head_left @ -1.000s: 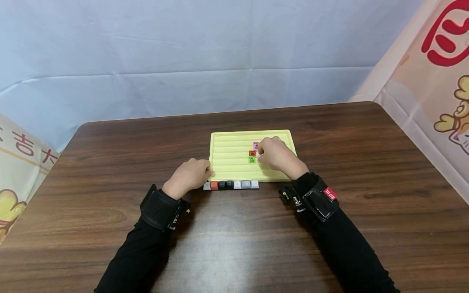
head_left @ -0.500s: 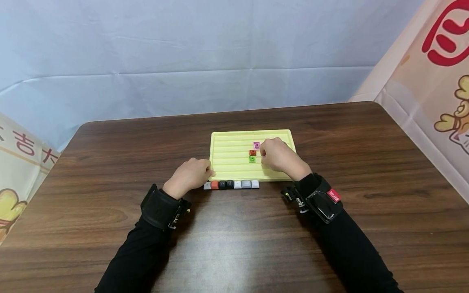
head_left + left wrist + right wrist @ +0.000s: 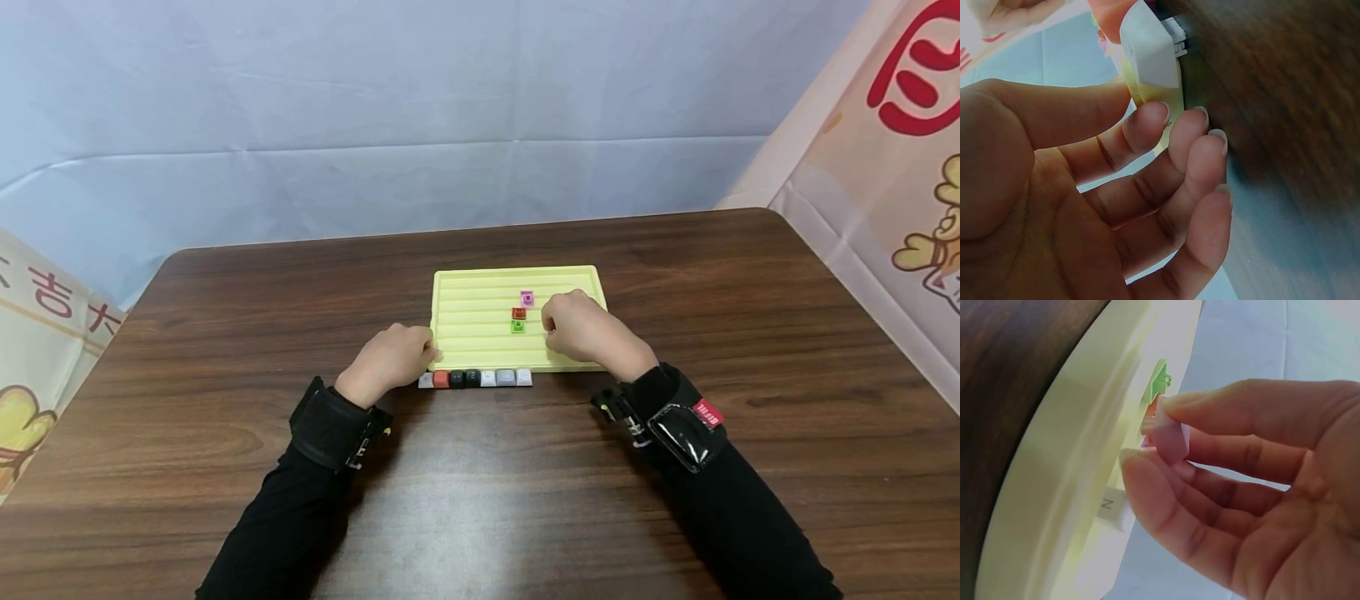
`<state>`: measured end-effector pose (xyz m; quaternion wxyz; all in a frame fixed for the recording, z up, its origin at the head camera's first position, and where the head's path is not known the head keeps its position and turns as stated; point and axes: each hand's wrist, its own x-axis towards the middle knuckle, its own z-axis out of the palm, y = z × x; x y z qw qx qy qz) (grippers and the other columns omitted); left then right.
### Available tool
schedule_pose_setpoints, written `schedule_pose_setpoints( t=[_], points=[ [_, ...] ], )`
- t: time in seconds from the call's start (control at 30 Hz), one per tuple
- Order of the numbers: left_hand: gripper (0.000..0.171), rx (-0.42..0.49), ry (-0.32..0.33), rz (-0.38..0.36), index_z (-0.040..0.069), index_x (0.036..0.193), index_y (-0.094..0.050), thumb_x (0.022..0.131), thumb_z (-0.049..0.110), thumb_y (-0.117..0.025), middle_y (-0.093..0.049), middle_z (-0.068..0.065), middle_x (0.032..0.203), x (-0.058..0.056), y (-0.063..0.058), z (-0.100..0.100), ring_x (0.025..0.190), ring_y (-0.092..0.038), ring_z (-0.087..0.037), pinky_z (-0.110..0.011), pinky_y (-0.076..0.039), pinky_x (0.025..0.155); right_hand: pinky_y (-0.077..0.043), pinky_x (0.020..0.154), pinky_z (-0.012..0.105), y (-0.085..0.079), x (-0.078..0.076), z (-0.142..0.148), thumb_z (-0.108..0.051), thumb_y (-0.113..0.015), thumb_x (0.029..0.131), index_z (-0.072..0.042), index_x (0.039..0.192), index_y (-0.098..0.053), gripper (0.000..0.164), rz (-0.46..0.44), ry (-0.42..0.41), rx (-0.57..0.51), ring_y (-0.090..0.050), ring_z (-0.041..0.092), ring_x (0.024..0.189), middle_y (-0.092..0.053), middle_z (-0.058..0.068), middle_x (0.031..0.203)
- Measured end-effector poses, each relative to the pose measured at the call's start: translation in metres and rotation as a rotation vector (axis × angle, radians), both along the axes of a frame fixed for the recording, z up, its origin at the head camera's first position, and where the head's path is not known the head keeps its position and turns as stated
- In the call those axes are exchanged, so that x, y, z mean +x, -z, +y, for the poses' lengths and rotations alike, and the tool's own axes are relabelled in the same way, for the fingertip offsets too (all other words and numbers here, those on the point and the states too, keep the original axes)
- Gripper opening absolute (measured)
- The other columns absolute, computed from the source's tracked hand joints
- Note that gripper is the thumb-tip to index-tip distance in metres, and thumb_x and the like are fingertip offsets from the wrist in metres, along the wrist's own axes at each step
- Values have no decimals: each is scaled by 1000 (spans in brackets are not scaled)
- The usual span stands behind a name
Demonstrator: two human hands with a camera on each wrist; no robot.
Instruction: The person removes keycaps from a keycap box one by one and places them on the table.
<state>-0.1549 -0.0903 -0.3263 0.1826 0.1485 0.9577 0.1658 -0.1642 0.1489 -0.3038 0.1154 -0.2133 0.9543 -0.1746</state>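
A pale yellow ridged tray [image 3: 472, 302] lies on the table. My left hand [image 3: 390, 358] pinches its front left corner between thumb and index finger, the other fingers curling loosely below. Over the tray's right half, my right hand [image 3: 588, 329] holds a pale pinkish keycap [image 3: 1171, 434] between thumb and fingers; the head view hides this keycap behind the hand. Left of that hand, a pink keycap [image 3: 527, 298], a red keycap [image 3: 519, 313] and a green keycap [image 3: 518, 327] lie in the tray, hollow side up. A white keycap marked N [image 3: 1112, 509] sits below the right fingers in the right wrist view.
Along the tray's front edge runs a row of several keycaps, including an orange-red keycap [image 3: 441, 380], a black keycap [image 3: 457, 379] and a grey keycap [image 3: 506, 378]. The dark wooden table [image 3: 300, 300] extends around the tray, with a pale cloth [image 3: 375, 100] hanging behind.
My right hand has slid right and slightly toward me across the tray, uncovering more of the pink keycap. The left hand keeps its place at the tray corner.
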Motion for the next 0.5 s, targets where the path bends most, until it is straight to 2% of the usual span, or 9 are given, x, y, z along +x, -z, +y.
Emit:
schedule_pose_setpoints(
  t=[0.23,0.5],
  points=[
    [18,4,-3,3,8,82,-58,95,19,-52,-49,-6,65,0,0,0,50,-35,-14,-26,-29,50,-19,52,26,-1,6,4,12,-44,72,-12,54,-34,32,-5,-29,25,-17,12,54,-20,-3,57],
    [19,1,-3,11,8,80,-56,95,18,-52,-47,-5,64,1,0,0,49,-34,-14,-26,-28,50,-30,52,25,-2,12,7,8,-53,75,-6,61,-52,20,2,-73,61,-35,14,55,-39,1,58]
  ],
)
